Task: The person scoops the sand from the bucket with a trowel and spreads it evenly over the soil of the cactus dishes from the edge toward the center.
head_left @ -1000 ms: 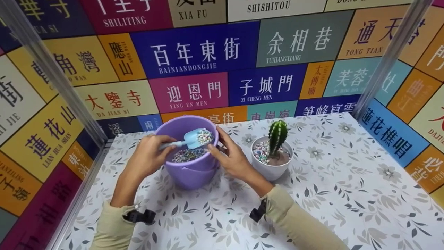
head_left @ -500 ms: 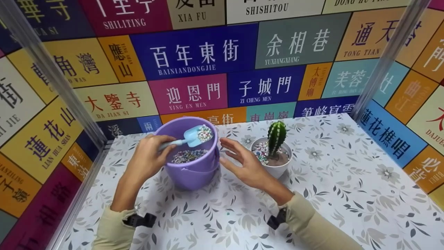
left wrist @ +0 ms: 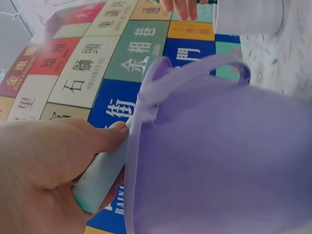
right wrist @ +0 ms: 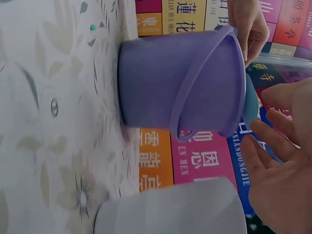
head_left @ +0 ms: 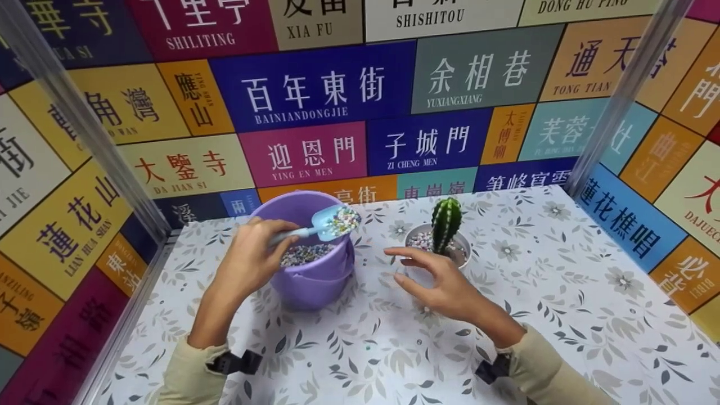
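Observation:
My left hand (head_left: 251, 260) grips the handle of a light blue scoop (head_left: 322, 226), thumb pressed along it in the left wrist view. Colourful small pebbles (head_left: 345, 220) fill the scoop's blade, which is level above the right side of the rim of a purple bucket (head_left: 312, 291). More pebbles (head_left: 304, 256) lie inside this bucket. My right hand (head_left: 444, 285) hovers with fingers spread and holds nothing, just in front of a white pot (right wrist: 180, 209). A green cactus (head_left: 447, 218) stands upright in that pot, among pebbles and a brown patch.
A white tablecloth (head_left: 360, 349) with grey leaves and flowers covers the table. Behind it stands a wall (head_left: 315, 84) of colourful panels with characters. Clear upright strips (head_left: 613, 101) mark the corners. The bucket's handle (right wrist: 200, 78) hangs down its side.
My right hand has let go of the bucket's rim and moved right, over to the pot. The loaded scoop has shifted slightly right, from inside the bucket to over its rim.

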### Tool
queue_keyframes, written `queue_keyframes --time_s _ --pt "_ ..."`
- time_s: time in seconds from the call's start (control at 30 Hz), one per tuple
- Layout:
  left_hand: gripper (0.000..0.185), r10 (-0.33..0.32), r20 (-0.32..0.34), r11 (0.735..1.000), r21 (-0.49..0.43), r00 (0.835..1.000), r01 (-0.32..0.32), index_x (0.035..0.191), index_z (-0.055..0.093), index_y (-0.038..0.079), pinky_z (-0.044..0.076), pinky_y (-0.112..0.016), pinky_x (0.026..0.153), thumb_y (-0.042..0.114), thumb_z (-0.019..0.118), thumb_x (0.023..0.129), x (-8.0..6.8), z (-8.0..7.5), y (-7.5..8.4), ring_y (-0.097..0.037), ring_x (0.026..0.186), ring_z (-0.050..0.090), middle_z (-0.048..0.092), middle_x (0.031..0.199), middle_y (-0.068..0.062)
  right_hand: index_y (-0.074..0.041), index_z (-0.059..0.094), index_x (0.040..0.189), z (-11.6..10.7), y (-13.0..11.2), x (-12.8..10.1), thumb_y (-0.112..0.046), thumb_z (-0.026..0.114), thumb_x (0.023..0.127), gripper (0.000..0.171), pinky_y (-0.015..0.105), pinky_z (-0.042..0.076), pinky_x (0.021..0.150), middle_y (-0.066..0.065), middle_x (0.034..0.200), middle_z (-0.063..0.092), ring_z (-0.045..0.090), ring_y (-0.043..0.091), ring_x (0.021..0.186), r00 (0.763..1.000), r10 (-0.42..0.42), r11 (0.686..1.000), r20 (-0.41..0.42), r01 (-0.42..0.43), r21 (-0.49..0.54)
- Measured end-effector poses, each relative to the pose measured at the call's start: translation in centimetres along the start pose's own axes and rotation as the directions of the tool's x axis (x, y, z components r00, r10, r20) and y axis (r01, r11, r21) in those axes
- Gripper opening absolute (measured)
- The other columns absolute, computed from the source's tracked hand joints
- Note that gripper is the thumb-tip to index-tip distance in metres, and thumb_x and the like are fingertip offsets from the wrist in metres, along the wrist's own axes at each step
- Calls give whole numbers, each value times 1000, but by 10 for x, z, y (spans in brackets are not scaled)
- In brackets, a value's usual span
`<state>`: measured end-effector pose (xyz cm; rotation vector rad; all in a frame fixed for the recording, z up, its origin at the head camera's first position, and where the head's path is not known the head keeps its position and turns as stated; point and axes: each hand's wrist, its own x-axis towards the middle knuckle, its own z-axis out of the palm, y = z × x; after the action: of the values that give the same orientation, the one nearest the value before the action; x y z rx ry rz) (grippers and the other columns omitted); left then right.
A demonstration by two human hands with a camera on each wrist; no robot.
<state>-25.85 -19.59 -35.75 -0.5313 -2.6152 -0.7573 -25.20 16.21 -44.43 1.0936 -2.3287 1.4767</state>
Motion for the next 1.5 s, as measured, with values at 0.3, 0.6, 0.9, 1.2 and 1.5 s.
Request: queue_keyframes --time_s 0.3,0.6,0.9,1.2,1.5 --pt "22 28 34 1000 0 999 -28 118 83 6 50 -45 89 16 80 99 5 6 16 -30 96 64 84 111 -10 -21 80 122 -40 9 -22 -3 70 103 28 28 59 102 5 134 77 72 20 127 995 -65 994 -71 58 -94" --pt "18 100 18 995 -24 995 -99 112 84 7 50 -42 82 15 82 96 11 18 29 -29 91 66 85 105 -8 -5 81 97 -68 26 -28 16 64 94 27 22 56 102 14 111 81 75 17 112 975 -86 995 -207 74 -68" --pt "18 140 50 989 -55 989 -137 113 84 8 53 -44 87 15 82 97 19 32 45 -28 94 67 84 107 -8 2 75 87 -82 49 -28 20 54 95 29 22 57 87 14 91 74 71 15 90 881 -26 1000 -472 24 -9" --pt "19 123 95 991 -63 988 -117 114 85 10 55 -45 94 14 83 96 25 45 59 -28 102 69 84 109 -7 2 69 131 -83 71 -32 19 60 93 42 29 50 105 19 132 68 63 17 127 918 56 997 -392 -70 -23" --pt "17 172 98 985 -42 980 -168 109 85 7 54 -46 98 14 84 94 26 57 70 -31 101 73 84 105 -10 -6 51 158 -74 82 -39 -1 67 102 58 41 40 123 12 161 53 47 14 152 951 150 988 -269 -155 0"
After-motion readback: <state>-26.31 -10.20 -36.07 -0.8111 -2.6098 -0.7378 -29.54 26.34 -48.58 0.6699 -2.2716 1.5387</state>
